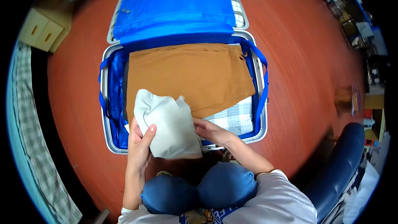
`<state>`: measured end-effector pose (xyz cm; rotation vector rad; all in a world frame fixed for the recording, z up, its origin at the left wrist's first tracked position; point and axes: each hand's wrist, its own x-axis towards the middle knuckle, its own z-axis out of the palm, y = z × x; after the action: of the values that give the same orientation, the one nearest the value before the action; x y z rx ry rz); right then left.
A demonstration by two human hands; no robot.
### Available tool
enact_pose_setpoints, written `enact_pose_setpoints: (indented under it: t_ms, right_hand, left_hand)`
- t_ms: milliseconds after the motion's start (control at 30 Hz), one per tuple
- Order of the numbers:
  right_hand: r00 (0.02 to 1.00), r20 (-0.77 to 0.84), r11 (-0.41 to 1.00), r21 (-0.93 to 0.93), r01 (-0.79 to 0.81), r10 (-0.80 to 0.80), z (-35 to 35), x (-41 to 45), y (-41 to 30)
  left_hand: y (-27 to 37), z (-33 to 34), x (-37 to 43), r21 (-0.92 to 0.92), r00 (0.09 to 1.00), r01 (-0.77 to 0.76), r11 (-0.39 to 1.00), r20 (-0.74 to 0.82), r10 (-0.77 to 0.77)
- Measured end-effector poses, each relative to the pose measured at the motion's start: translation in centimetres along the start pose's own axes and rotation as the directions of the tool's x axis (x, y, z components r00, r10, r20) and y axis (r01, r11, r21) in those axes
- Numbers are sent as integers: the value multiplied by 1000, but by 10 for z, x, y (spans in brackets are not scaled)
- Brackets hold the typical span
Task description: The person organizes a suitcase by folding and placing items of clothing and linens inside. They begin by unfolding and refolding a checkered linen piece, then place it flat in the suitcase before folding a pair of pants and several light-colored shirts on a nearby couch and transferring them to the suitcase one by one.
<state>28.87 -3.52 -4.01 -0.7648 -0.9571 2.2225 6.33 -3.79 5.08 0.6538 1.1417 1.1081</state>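
A pale grey piece of folded cloth (172, 124) is held up over the near edge of an open suitcase (106, 130). My left hand (141, 141) grips its left side, thumb on top. At its right edge is my right hand (213, 130), fingers partly behind the cloth; whether they pinch it is hidden. Beneath, a folded brown garment (186, 74) covers most of the suitcase's blue-lined base. A checked grey and white cloth (233, 118) shows under its lower right corner. Blue straps (263, 77) hang over both sides. The lid, with a blue fabric divider (177, 3), lies folded back.
The suitcase rests on a reddish wooden floor (292, 68). At the left are a drawer cabinet (42, 31) and a checked fabric edge (43, 124). A dark blue padded seat (339, 168) stands at the lower right, with assorted items on shelves (357, 31) beyond.
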Motion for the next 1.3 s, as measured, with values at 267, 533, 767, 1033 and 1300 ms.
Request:
enact_pose_setpoints:
  t_ms: [267, 533, 767, 1033, 1300]
  right_hand:
    - [968, 253, 997, -74, 11, 8, 0, 6, 2]
    - [994, -110, 761, -646, -56, -21, -9, 14, 42]
    - [991, -71, 652, -758, 23, -116, 6, 13, 61]
    - [965, 5, 528, -836, 148, -263, 13, 17, 76]
    - [961, -2, 525, -838, 149, -276, 17, 16, 84]
  left_hand:
    - [-20, 2, 12, 81, 997, 34, 996, -72, -28]
    - [-78, -21, 47, 450, 976, 189, 873, -187, -115]
    - [-110, -50, 57, 744, 939, 335, 578, -214, -268]
    - [-104, -69, 56, 800, 896, 383, 462, -201, -396]
    - [-86, -64, 45, 799, 852, 436, 415, -217, -477]
